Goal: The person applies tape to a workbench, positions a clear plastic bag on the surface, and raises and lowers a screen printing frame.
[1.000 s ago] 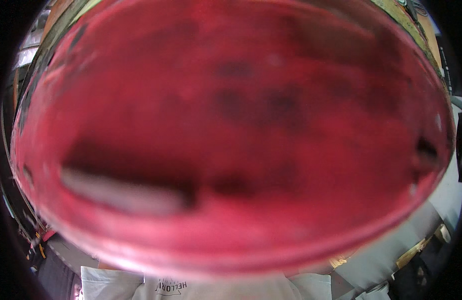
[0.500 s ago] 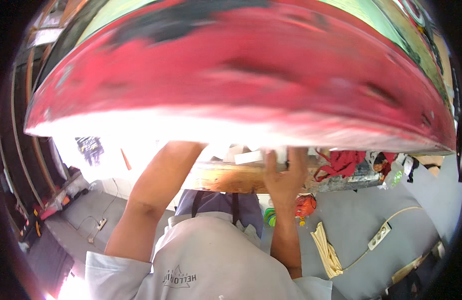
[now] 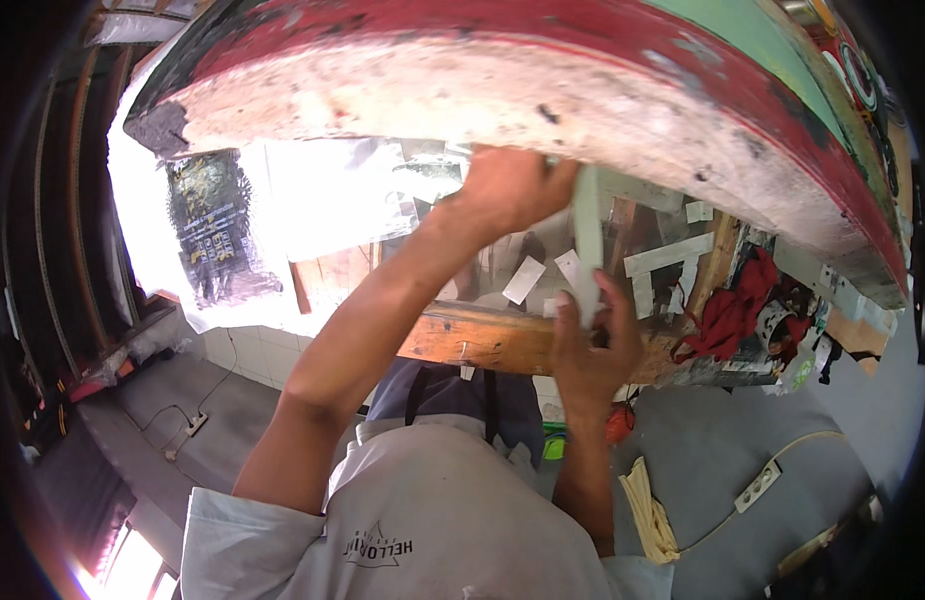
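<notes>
Upper centre: your left hand (image 3: pixel 508 185) fisted under the red board (image 3: pixel 543 90), grip contents unclear.
Centre: your right hand (image 3: pixel 593 345) closed around the white strip (image 3: pixel 587 240).
Behind: wooden beam (image 3: pixel 483 340), red cloth (image 3: pixel 728 310).

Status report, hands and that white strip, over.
Left hand grips white strip top, at red board edge. Right hand pinches its lower end. Nothing blocking the strip.

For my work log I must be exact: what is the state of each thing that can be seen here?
Pale flat strip: upright, held at both ends.
Left hand: fingers closed on the strip's upper end.
Right hand: fingers closed on its lower end.
Red-painted curved board: overhead, paint worn, edge whitish.
Red cloth: crumpled, beside the wooden beam.
</notes>
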Demonstrator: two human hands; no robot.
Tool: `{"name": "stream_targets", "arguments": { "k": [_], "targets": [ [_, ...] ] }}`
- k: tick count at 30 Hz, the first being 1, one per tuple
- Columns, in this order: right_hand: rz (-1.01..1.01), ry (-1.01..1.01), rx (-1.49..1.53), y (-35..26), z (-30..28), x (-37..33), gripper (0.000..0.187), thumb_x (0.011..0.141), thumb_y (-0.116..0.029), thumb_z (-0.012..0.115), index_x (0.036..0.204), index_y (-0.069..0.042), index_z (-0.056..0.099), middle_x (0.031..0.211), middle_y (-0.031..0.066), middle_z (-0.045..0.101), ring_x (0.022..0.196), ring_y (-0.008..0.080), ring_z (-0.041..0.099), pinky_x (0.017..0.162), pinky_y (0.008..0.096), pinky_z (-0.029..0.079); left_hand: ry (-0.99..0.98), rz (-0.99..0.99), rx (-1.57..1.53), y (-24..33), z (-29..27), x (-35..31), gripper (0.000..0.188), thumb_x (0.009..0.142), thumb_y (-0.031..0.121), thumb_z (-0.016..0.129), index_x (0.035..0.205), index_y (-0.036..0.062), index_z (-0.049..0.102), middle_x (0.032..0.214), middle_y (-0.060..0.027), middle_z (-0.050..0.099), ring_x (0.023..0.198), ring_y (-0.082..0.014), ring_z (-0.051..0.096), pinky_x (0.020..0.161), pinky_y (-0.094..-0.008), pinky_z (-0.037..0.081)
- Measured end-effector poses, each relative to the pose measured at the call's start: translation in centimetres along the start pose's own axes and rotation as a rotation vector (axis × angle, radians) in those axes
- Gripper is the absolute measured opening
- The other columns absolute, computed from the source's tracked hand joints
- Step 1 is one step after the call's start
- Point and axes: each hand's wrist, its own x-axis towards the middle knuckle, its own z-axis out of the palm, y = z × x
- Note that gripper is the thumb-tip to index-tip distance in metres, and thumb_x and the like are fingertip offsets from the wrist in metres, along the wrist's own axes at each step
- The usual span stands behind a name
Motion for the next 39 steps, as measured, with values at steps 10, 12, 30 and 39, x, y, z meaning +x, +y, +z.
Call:
{"name": "stream_targets", "arguments": {
  "k": [10, 12, 30, 39],
  "targets": [
    [-0.234, -0.051, 0.017, -2.8, 8.1, -2.9, 0.043, 0.085, -0.018, 0.085, 0.122, -0.003, 0.067, 0.08, 0.0066, 0.06, 0.06, 0.0182, 0.056, 0.053, 0.0328, 0.046, 0.182, 0.211, 0.243, -11.6, -6.8, -2.8, 0.054, 0.098, 0.056, 0.065, 0.094, 0.004, 0.08, 0.058, -0.012, 0.066, 0.053, -0.0293, 0.065, 0.059, -0.0428, 0.053],
    [-0.243, -0.049, -0.009, -3.0, 8.6, -3.1, 0.043, 0.086, -0.019, 0.085, 0.121, -0.002, 0.067, 0.079, 0.0073, 0.06, 0.06, 0.0202, 0.058, 0.053, 0.0343, 0.047, 0.054, 0.175, 0.318, -11.7, -6.3, -2.3, 0.062, 0.099, 0.063, 0.058, 0.09, 0.0056, 0.081, 0.056, -0.012, 0.065, 0.051, -0.0296, 0.065, 0.06, -0.0429, 0.055],
    [-0.23, -0.129, -0.117, -2.8, 8.9, -3.9, 0.033, 0.083, -0.017, 0.081, 0.109, -0.001, 0.068, 0.086, 0.0134, 0.066, 0.066, 0.0324, 0.064, 0.059, 0.0403, 0.051, 0.031, 0.285, 0.374, -14.8, -6.9, -1.8, 0.053, 0.098, 0.055, 0.059, 0.098, 0.0061, 0.078, 0.072, -0.013, 0.066, 0.066, -0.0306, 0.065, 0.07, -0.0444, 0.053],
    [-0.307, -0.041, -0.118, -3.7, 9.2, -3.1, 0.018, 0.073, -0.013, 0.076, 0.085, -0.006, 0.066, 0.078, 0.0108, 0.065, 0.062, 0.0337, 0.063, 0.056, 0.044, 0.049, 0.089, 0.29, 0.369, -16.4, -9.0, -6.3, 0.049, 0.098, 0.052, 0.059, 0.102, 0.0064, 0.076, 0.081, -0.0136, 0.066, 0.074, -0.0311, 0.064, 0.074, -0.0451, 0.052]
  ]
}}
